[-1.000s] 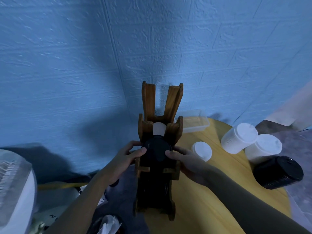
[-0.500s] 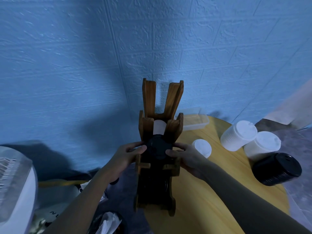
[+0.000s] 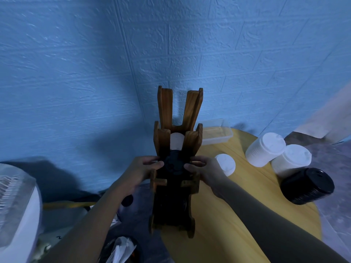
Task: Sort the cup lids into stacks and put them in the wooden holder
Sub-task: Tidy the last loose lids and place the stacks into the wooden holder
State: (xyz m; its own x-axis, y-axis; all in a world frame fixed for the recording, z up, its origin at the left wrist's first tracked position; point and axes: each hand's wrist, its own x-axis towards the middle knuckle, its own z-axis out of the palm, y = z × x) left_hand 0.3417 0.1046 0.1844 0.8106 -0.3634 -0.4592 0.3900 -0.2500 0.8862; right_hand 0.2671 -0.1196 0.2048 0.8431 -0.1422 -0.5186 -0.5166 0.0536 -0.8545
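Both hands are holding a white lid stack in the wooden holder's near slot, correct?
No. The head view shows the left hand and right hand holding a black lid stack, not white, in the wooden holder near slot.

Right of the wooden holder (image 3: 192, 111), a small white lid stack (image 3: 226, 164) sits close; larger white stacks (image 3: 266, 149) and a black stack (image 3: 307, 186) crowd farther right. Bare table (image 3: 209, 234) lies open near-right. Left hand (image 3: 141, 169) and right hand (image 3: 206, 169), pinching black lids (image 3: 173, 164), flank its front slot.

The wooden holder (image 3: 178, 133) stands at the table (image 3: 228, 215) edge (wall (image 3: 95, 73) behind), a lid stack (image 3: 173, 164) in its front slot, loose stacks (image 3: 266, 149) lying to its right.
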